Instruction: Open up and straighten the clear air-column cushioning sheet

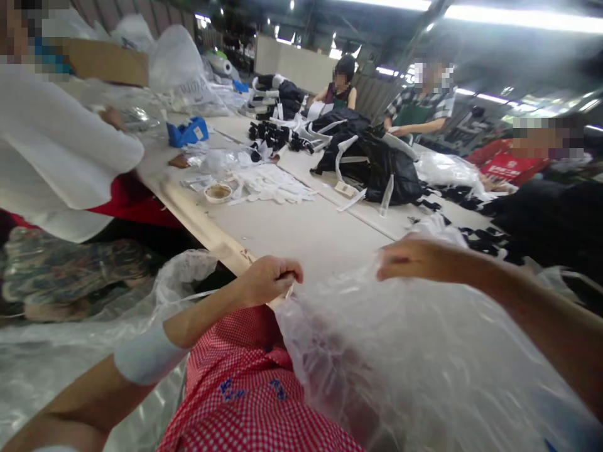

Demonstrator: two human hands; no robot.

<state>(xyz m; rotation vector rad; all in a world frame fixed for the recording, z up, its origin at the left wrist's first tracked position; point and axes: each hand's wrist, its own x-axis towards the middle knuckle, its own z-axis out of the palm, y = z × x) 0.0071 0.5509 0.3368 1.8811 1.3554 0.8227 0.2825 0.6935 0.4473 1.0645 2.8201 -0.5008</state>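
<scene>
A large clear plastic bag [414, 351] stretches between my two hands and spreads over the lower right, partly across my lap. My left hand [276, 276] is closed on the bag's near left corner at the table edge. Higher and to the right, my right hand [400, 258] pinches the bag's upper edge, slightly blurred. Beneath and beyond the bag is the pale table [264, 229]. Ahead of my left hand lies a pile of white strips [273, 185], beside a small round tub [218, 192].
Black bundles with white straps [377, 163] lie across the table. A blue box [187, 132] stands farther left. A co-worker in a white top [56, 144] is close on my left; other people work along the far side. More clear plastic [94, 370] hangs at lower left.
</scene>
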